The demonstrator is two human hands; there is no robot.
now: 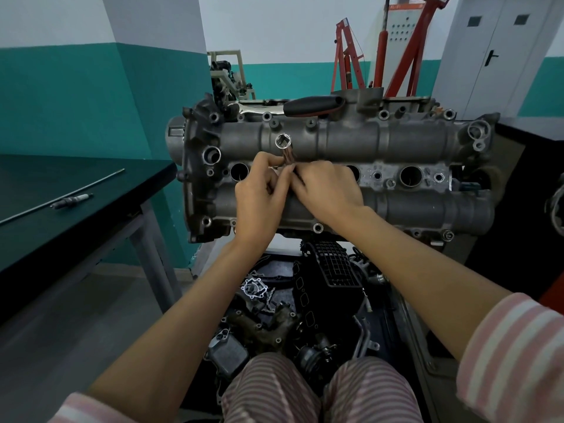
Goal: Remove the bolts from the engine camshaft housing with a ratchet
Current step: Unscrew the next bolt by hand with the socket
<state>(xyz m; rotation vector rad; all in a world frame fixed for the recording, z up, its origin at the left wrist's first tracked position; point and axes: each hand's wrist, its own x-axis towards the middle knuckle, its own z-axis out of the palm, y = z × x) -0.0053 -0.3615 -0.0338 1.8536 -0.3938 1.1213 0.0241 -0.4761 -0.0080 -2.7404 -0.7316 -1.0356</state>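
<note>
Head view: the camshaft housing (335, 141) is lying crosswise before the person, its long axis running left to right, with bolts (318, 228) sitting along its near and far edges. Both hands are meeting over its middle: the left hand (259, 193) and the right hand (326, 190) are each curling fingers round a socket (282, 141) on a dark stem, its open end pointing up and away from the person. Whether a bolt is sitting inside it cannot be told. The ratchet (293, 106), black handle to the right, is resting unheld on the far edge of the housing, lying along the same left-to-right axis, beyond both hands and about equally near each. By judgement, the socket is being readied for fitting. A spark plug (73, 200) and a thin rod (61, 196) are lying on the table (91, 172) at left.
</note>
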